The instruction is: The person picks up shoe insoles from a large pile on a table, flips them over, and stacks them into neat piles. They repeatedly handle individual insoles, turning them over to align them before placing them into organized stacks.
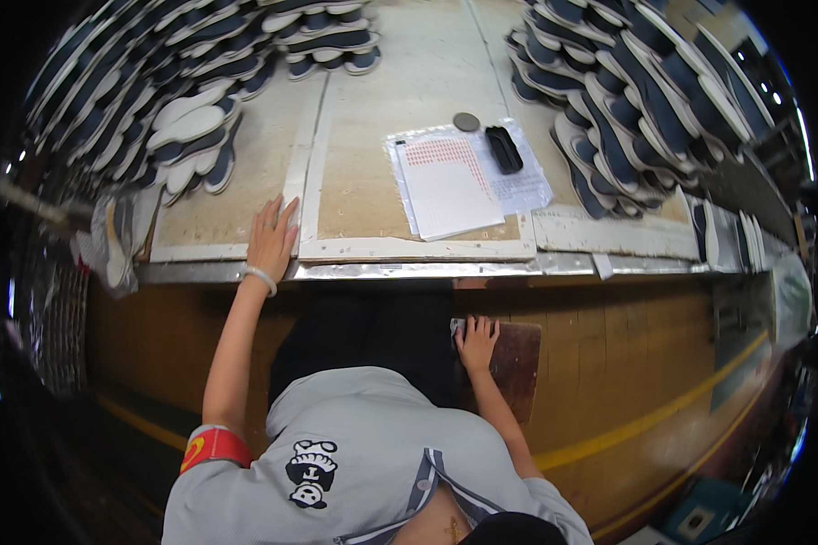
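Note:
My left hand rests palm down on the worktable near its front edge, fingers stretched and slightly apart, holding nothing. Below the table edge, at my right side, my right hand grips the far edge of a dark reddish-brown wooden stool. Its fingertips curl over that edge, and a small grey patch shows by the thumb. On the table ahead lie white paper sheets with red marks, a black oblong case and a round grey disc.
Stacked navy-and-white shoe soles cover the table's left side, with more sole stacks on the right. A plastic-wrapped sole is at the left end. A clear plastic bag hangs at the right. Wooden flooring carries a yellow line.

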`<state>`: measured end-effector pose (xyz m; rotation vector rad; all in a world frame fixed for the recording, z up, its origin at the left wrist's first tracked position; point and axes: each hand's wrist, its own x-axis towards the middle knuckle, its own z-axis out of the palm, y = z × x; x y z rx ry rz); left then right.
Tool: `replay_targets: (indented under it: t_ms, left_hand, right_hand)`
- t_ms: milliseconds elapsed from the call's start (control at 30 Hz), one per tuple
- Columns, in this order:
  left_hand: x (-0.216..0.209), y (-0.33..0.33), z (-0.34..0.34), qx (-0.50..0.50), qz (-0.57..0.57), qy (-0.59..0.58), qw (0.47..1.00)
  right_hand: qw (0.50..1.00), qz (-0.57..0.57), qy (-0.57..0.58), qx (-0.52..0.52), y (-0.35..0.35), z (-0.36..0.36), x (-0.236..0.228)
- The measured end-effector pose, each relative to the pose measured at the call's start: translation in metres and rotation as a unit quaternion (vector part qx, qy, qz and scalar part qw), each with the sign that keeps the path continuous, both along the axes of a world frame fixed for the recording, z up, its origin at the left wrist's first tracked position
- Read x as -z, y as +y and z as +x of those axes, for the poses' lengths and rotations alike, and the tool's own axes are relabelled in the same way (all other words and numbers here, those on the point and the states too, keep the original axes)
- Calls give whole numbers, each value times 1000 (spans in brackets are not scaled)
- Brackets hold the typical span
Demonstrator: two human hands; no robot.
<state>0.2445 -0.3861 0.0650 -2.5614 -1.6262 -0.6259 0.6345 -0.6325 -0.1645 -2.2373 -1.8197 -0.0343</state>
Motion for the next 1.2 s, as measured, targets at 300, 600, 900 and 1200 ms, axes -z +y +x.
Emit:
replay_targets:
  t_ms: [300, 600, 900, 1200]
  left_hand:
    - [12, -1, -5, -17, -3, -19, 1000]
    - [4, -4, -5, -8, -17, -49, 999]
    - [-3, -2, -2, -17, -74, -48, 996]
    - [-11, 1, 1, -22, -106, -30, 994]
  right_hand:
    - [991, -54, 4, 121, 21, -21, 9]
    - [987, -82, 3, 138, 30, -55, 18]
    - [970, -235, -18, 53, 28, -31, -2]
    - [965, -259, -3, 49, 25, -28, 20]
